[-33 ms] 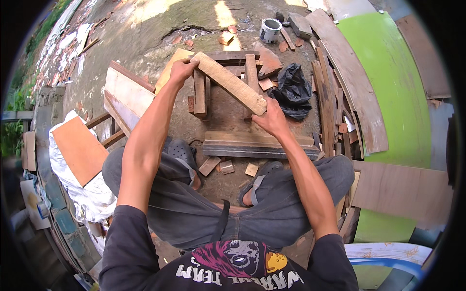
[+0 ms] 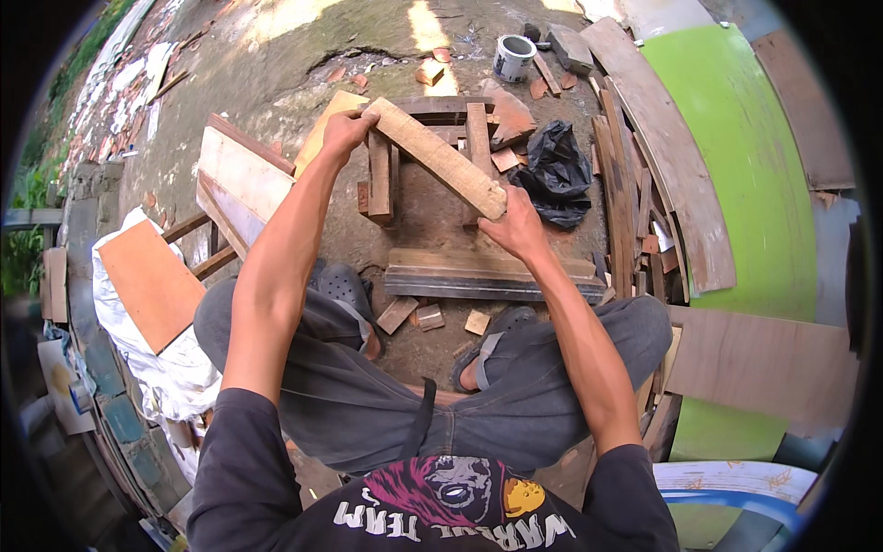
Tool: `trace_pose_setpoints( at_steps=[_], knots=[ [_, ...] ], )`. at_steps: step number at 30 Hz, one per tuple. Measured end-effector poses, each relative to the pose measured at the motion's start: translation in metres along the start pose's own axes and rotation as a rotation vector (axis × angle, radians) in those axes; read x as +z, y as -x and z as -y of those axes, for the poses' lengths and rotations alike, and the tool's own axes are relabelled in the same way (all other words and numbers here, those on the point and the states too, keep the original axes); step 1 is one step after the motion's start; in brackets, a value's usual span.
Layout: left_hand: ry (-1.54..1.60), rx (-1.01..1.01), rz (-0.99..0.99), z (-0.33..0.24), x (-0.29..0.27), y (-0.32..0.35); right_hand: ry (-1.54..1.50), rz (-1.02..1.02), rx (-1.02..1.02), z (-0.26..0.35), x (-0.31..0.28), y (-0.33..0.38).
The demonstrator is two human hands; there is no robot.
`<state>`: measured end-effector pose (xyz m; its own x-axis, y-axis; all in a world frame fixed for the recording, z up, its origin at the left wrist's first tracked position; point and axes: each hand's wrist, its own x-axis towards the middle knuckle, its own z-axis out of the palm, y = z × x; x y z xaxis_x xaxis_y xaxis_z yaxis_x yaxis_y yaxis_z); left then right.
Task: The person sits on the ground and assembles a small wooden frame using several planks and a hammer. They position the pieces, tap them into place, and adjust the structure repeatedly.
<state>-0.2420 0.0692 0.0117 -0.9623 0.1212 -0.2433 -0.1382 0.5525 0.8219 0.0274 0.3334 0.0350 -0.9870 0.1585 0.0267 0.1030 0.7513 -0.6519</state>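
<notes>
A pale wooden plank (image 2: 436, 158) is held aslant out in front of me, its far end to the left and its near end to the right. My left hand (image 2: 348, 131) is closed round the far end. The near end sits in the grip of my right hand (image 2: 517, 224). Beneath the plank, on the ground, stand dark wooden pieces: an upright-looking block (image 2: 380, 179) on the left, a post (image 2: 477, 138) on the right, and a crosswise beam (image 2: 437, 109) beyond. Closer to my feet lies a long stack of boards (image 2: 492, 274).
A black plastic bag (image 2: 555, 173) lies to the right, near stacked timber strips (image 2: 614, 184) and a green panel (image 2: 736, 138). Farther off stands a paint can (image 2: 513, 59). Leaning boards (image 2: 241, 175) and a white sack (image 2: 175, 373) are on the left. Small offcuts (image 2: 476, 322) lie between my feet.
</notes>
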Motion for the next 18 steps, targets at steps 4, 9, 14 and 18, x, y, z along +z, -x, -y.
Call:
trace_pose_setpoints(
  at_steps=[4,9,14,18],
  knots=[
    [0.011,-0.109,0.137,-0.003,-0.010,-0.005,0.054,-0.023,0.064,0.005,0.007,0.000],
    [-0.022,-0.259,0.193,-0.033,-0.015,0.004,0.110,-0.053,0.067,0.012,0.008,-0.003],
    [0.168,-0.317,0.231,-0.039,-0.012,0.017,0.071,-0.136,0.019,0.011,0.017,-0.002],
    [0.213,-0.364,0.321,-0.038,-0.015,0.014,0.075,-0.099,0.048,0.012,0.015,-0.004]
  ],
)
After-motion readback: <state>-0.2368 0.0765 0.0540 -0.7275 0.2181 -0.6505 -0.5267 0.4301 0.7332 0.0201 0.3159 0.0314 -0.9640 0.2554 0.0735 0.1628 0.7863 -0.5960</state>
